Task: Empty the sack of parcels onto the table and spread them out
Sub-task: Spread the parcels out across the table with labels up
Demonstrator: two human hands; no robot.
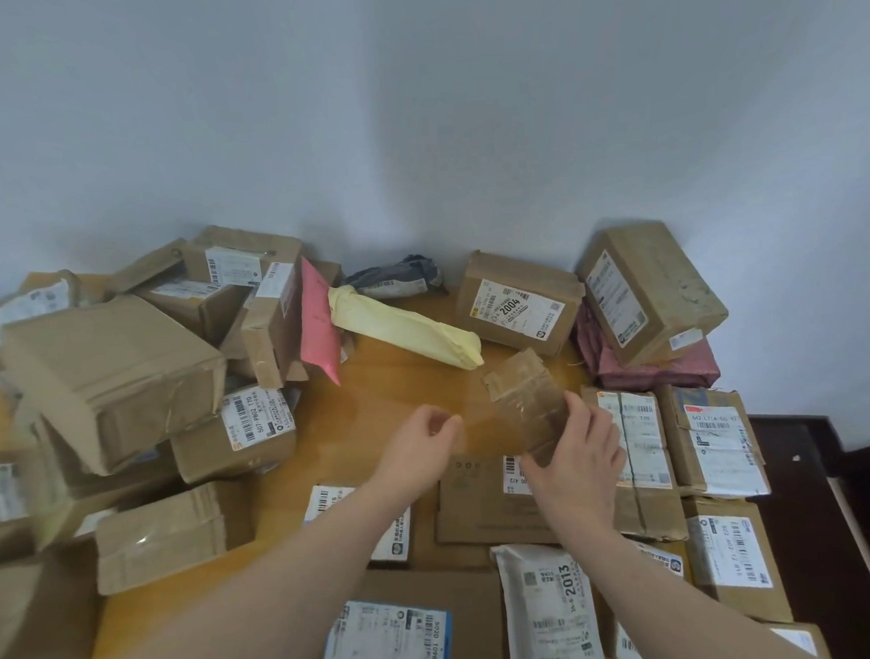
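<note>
Several cardboard parcels and mailer bags lie across the wooden table (374, 380). My right hand (575, 453) grips a small taped brown box (525, 400) and holds it tilted above the table's middle. My left hand (420, 448) hovers just left of that box with its fingers loosely curled and nothing in them. A tumbled pile of boxes (116, 372) fills the left side. Flat parcels (491, 500) lie in rows under my arms and to the right. No sack is in view.
A yellow mailer (407, 331) and a pink envelope (316, 322) lie at the back, near a grey bag (398, 275) by the wall. Two boxes (518, 303) stand back right on a dark red package (651, 365). The table's right edge (859, 531) drops to dark floor.
</note>
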